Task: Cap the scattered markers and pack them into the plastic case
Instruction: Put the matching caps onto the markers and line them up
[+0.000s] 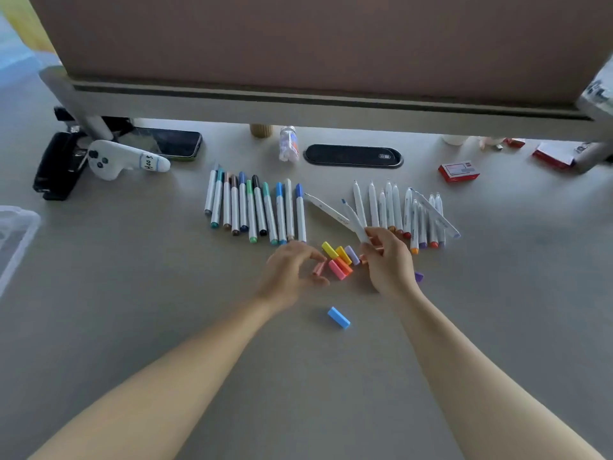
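Desk [132, 293]: plastic case [15, 237], contents unclear.

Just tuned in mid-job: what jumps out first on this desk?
Two rows of white markers: a capped row at centre-left and an uncapped row to its right. Between them, nearer the person, lies a bright cluster of loose caps, with a blue cap apart. The right hand grips an uncapped marker; the left hand hovers beside the caps.

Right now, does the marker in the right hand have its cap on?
No. The marker held by the right hand shows a bare blue tip.
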Demonstrator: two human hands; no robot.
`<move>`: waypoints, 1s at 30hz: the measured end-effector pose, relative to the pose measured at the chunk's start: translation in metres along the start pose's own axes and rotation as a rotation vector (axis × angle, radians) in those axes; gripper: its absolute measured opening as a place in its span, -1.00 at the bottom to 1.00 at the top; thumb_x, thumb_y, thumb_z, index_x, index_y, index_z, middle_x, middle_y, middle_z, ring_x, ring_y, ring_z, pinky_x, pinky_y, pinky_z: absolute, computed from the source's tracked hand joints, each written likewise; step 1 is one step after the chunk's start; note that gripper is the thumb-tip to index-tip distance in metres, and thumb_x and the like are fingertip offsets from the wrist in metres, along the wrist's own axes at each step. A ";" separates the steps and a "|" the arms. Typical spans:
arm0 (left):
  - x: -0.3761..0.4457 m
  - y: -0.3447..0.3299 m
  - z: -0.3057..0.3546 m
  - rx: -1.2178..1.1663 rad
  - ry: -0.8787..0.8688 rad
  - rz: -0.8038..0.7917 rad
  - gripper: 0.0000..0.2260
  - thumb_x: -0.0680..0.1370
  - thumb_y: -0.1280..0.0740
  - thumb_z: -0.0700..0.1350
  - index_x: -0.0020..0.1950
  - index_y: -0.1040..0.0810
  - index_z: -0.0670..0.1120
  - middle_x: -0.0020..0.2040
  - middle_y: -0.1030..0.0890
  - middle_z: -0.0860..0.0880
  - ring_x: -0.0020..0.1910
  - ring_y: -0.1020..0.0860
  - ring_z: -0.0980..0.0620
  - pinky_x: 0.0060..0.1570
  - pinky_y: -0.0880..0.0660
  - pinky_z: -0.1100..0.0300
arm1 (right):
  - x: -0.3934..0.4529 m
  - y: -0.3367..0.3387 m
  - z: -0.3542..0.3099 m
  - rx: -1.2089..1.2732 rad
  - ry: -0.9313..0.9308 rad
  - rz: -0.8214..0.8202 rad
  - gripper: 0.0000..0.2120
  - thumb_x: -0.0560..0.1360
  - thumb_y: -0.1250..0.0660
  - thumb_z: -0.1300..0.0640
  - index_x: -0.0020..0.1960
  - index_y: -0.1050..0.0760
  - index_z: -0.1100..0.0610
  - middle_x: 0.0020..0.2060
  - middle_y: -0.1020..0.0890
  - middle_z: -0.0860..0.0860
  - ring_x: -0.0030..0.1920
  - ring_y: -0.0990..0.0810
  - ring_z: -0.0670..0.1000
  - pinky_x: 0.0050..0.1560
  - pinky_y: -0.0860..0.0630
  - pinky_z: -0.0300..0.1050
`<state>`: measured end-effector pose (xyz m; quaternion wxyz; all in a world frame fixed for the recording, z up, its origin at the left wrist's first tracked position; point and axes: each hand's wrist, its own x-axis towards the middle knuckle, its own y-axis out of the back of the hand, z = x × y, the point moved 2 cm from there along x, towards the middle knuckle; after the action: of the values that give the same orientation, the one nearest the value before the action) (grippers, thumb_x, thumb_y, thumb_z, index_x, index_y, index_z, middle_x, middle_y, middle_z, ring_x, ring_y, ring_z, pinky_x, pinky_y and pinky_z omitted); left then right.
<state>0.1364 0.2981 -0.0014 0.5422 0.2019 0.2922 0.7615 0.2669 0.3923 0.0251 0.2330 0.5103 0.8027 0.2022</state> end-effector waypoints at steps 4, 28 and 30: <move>-0.028 -0.022 0.007 0.123 -0.039 -0.121 -0.69 0.38 -0.46 -0.07 0.11 -0.59 -0.05 0.13 -0.51 -0.02 0.19 -0.40 0.01 0.24 -0.26 0.16 | -0.017 0.006 0.019 -0.016 0.006 -0.013 -0.76 0.54 -0.17 0.27 0.17 -0.47 0.17 -0.06 -0.51 0.02 -0.11 -0.43 -0.02 -0.30 -0.30 -0.33; -0.002 0.045 0.025 -0.444 0.370 0.439 -0.87 0.47 -0.33 -0.26 -0.17 -0.44 -0.05 -0.17 -0.53 -0.05 -0.13 -0.53 -0.05 -0.01 -0.46 0.11 | -0.038 0.011 -0.025 0.090 0.182 -0.073 -0.80 0.44 -0.35 0.25 0.03 -0.61 0.10 -0.34 -0.51 -0.23 -0.35 -0.46 -0.19 -0.38 -0.32 -0.45; 0.001 0.053 0.021 -0.570 0.443 0.508 -0.79 0.46 -0.36 -0.24 -0.26 -0.38 -0.03 -0.26 -0.52 -0.03 -0.24 -0.57 -0.03 -0.01 -0.48 0.06 | -0.036 0.008 -0.029 0.085 0.172 -0.091 -0.79 0.42 -0.36 0.26 0.02 -0.62 0.09 -0.34 -0.53 -0.20 -0.36 -0.47 -0.20 -0.42 -0.33 -0.45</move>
<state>0.1116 0.2912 0.0498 0.2961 -0.0586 0.1208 0.9457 0.2695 0.3599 0.0597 0.1506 0.4633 0.8500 0.2003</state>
